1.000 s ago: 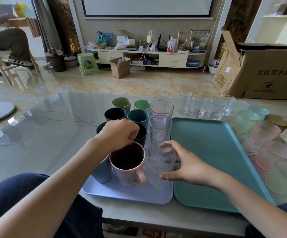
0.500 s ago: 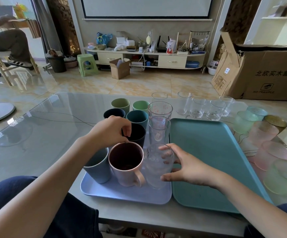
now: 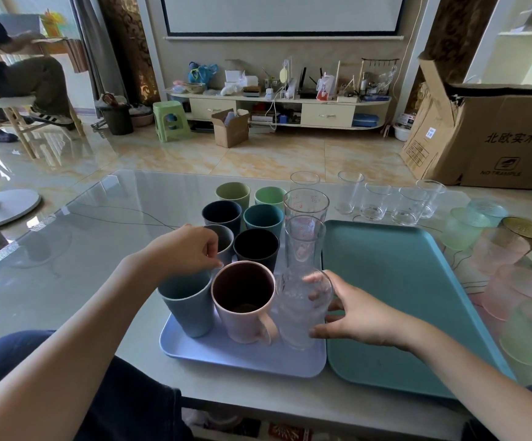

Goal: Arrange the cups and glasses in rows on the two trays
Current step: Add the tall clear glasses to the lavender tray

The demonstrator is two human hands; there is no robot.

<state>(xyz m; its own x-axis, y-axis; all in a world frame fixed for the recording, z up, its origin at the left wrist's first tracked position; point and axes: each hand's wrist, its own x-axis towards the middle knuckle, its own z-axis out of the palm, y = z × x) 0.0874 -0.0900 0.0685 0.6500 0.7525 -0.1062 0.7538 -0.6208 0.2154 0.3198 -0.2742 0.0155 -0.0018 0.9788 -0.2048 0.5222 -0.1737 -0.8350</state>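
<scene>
A: Where are the cups?

B: Most stand in rows on the purple tray [image 3: 242, 358]. The front row has a blue cup [image 3: 188, 308], a pink mug [image 3: 244, 302] and a bumpy glass [image 3: 301, 308].

A: What do the hands do?

B: The right hand [image 3: 358, 316] is curled round the bumpy glass, at 3 o'clock of it. The left hand [image 3: 183, 249] has bent fingers at the blue cup's rim, at its 12 o'clock. It seems to pinch the rim, but I cannot tell for sure.

A: What step is this?

B: I think the front row is being tidied. That tray looks full.

A: And the other tray?

B: The green tray [image 3: 395, 300] lies at 3 o'clock of the purple one, touching it. Nothing stands on it yet.

A: What comes next?

B: I guess the clear glasses [image 3: 385, 200] at 12 o'clock of the green tray go on it. So do the frosted cups [image 3: 493, 249] at its 3 o'clock on the tabletop [image 3: 67, 249]. The hands must let go first, then reach far and lift gently, because glass can slip.
</scene>
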